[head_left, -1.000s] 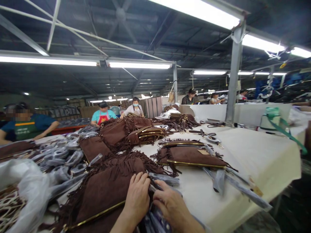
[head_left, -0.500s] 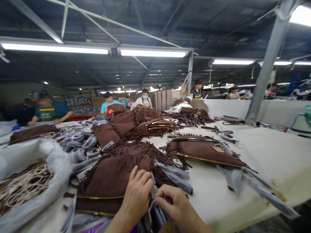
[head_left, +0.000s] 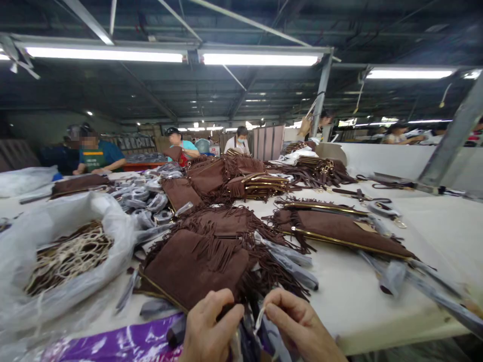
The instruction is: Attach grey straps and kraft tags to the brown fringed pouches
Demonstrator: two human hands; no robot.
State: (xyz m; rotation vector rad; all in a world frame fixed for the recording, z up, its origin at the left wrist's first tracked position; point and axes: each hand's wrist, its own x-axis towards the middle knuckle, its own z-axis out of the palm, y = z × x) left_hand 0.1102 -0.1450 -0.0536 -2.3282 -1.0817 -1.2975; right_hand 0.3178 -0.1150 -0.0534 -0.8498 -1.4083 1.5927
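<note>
A brown fringed bag (head_left: 196, 264) with a gold zipper edge lies at the table's front, slightly turned. At its near edge my left hand (head_left: 211, 324) is closed, with a dark bit showing between thumb and forefinger; what it belongs to is hidden. To the right, my right hand (head_left: 298, 322) pinches a looped white cord (head_left: 260, 319) between thumb and fingertips. Grey-wrapped straps (head_left: 290, 266) stick out from under the bag's fringe and hang between my hands.
An open plastic sack (head_left: 116, 221) of white cords (head_left: 79, 256) stands at left, above a purple plastic bag (head_left: 124, 342). More brown fringed bags (head_left: 206, 176) are heaped behind, and another bag (head_left: 339, 229) lies at right. Several people work across the table.
My left hand has come off the top of the bag to its near edge and closed. The bag has turned a little. The white cord shows more clearly in my right hand. The view has shifted.
</note>
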